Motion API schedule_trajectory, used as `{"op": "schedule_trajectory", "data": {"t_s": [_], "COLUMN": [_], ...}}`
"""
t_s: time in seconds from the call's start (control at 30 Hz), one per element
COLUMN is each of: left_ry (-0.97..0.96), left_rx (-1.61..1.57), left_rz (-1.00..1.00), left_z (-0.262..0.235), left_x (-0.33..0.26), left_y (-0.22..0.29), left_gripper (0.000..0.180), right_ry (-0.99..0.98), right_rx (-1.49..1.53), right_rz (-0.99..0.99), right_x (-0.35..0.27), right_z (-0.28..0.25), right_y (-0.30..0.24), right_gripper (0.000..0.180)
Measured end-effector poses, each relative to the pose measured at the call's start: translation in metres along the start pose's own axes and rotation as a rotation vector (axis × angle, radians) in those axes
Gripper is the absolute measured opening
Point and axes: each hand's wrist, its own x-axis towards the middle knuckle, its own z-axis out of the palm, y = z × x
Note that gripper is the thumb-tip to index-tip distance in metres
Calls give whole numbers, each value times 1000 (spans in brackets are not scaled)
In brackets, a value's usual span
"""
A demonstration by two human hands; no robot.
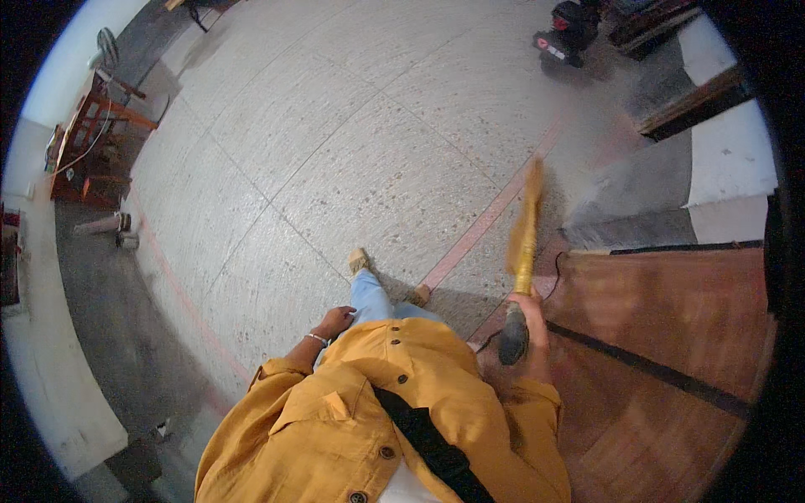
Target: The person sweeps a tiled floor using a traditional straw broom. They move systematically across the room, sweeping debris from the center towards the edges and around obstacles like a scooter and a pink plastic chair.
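My right hand is closed round a broom, at the junction of its yellow-wrapped part and its dark grey handle end. The broom's tan bristles stretch forward, away from me, over the floor beside a pink stripe; they look slightly blurred. My left hand hangs beside my left thigh with nothing visible in it. Its fingers are loosely bent and partly hard to make out. A pale band circles that wrist.
The speckled floor spreads ahead. On the right stands a reddish-brown wooden surface close to my right arm. Wooden furniture lines the left wall, with a whitish cylindrical thing near it. Something black and red lies at the far right.
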Motion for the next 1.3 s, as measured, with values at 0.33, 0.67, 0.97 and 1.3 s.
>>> {"op": "schedule_trajectory", "data": {"t_s": [0.33,0.67,0.97,1.3], "left_ry": [9,77,185,13], "left_rx": [-30,-14,11,37], "left_rz": [-42,-20,82,52], "left_z": [5,2,6,-10], "left_x": [-16,-28,-13,3], "left_y": [-8,-8,-24,11], "left_gripper": [30,29,28,32], "right_ry": [-131,-745,-508,-61], "right_rx": [57,277,283,218], "right_rz": [82,52,14,-53], "right_x": [43,-42,-116,-81], "right_z": [54,167,92,-5], "right_y": [47,-96,-127,-40], "right_gripper": [29,37,46,39]}}
